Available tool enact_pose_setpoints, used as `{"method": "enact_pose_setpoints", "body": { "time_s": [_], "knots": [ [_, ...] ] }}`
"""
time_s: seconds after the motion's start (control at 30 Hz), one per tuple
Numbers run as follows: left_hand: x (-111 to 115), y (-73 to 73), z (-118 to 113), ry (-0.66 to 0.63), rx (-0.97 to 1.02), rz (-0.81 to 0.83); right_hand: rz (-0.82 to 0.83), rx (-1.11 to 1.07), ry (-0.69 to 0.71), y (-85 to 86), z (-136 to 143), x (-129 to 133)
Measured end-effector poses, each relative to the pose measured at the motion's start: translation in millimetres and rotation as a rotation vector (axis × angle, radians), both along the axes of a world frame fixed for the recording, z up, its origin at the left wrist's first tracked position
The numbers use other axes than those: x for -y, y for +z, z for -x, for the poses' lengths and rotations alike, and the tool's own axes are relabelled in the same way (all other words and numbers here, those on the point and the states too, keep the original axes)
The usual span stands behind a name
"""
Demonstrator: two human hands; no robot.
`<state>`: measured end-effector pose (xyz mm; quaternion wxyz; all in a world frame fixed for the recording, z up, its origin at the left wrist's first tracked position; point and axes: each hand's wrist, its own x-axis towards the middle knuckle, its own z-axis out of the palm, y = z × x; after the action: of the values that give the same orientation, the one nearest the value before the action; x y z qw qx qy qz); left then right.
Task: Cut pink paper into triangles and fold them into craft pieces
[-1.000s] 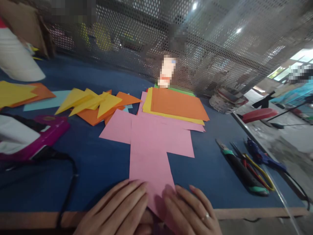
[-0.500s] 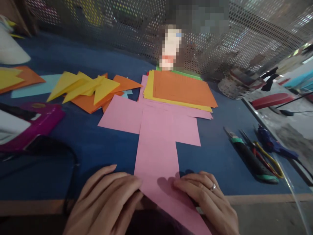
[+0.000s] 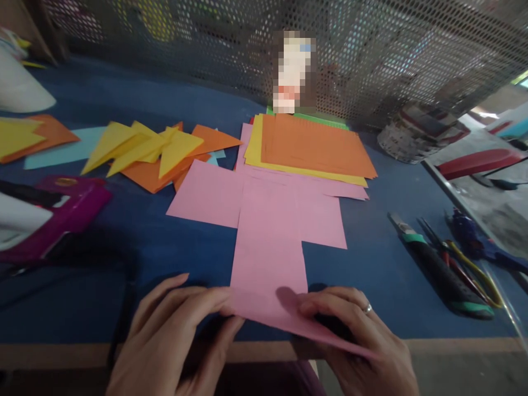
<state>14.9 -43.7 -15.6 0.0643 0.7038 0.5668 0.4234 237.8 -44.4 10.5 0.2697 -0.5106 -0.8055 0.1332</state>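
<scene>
A long pink paper strip (image 3: 268, 242) lies toward me on the blue table, its near end at the front edge. My left hand (image 3: 177, 330) pinches the strip's near left corner between thumb and fingers. On the other side, my right hand (image 3: 358, 330) grips the slanting near right part, fingers above and thumb beneath it. That near edge is lifted and runs aslant into the right palm. Other pink pieces (image 3: 204, 192) stick out to both sides under the strip. Beyond them is a stack of orange sheets (image 3: 317, 146) over yellow sheets (image 3: 253, 143).
Folded yellow triangles (image 3: 177, 148) and orange ones (image 3: 144, 179) lie at left, near a magenta and white device (image 3: 91, 203). To the right are a utility knife (image 3: 445, 275), yellow-and-red-handled pliers (image 3: 474, 275) and a blue tool (image 3: 474, 234). A perforated metal panel (image 3: 206, 55) stands behind.
The strip's slanting near end has been raised and drawn up from below the table edge. My right hand has turned, its thumb now under the paper. My left hand keeps its corner.
</scene>
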Motion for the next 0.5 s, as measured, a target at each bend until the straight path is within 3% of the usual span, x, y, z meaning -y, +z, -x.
{"method": "enact_pose_setpoints", "body": {
  "time_s": [0.1, 0.5],
  "knots": [
    [-1, -0.1, 2, -0.011, -0.023, 0.012, 0.016, 0.024, 0.002, 1.2, -2, -2],
    [-8, 3.1, 3, -0.041, -0.092, 0.010, 0.017, 0.060, -0.203, -2.4, 16, -12]
  ]
}}
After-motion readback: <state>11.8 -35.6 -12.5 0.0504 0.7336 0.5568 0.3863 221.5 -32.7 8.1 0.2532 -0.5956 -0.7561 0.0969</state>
